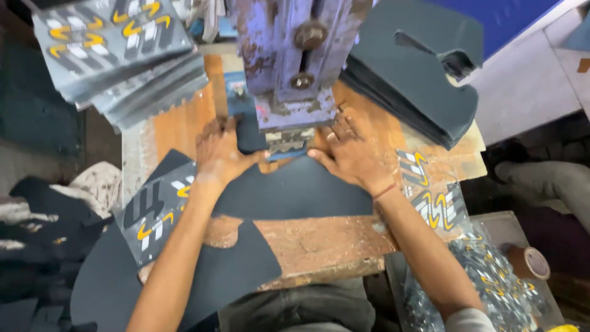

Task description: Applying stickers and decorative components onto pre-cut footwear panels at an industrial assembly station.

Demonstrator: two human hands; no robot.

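Note:
My left hand [220, 154] lies flat, fingers spread, on a dark grey cut sheet piece [295, 190] on the wooden bench. My right hand [351, 154] presses the same piece from the right, a red thread on its wrist. Both hands sit just below the head of a blue-purple press [295, 55], whose patterned die [287, 142] comes down between them onto the piece. A printed piece with yellow and white marks [153, 209] lies under my left forearm.
A stack of printed pieces [117, 49] sits at back left; a stack of plain dark cut pieces [418, 67] at back right. Printed transfers [430, 184] lie at right, a bag of them [491, 276] and a tape roll [531, 261] below. The wooden bench [319, 240] shows in front.

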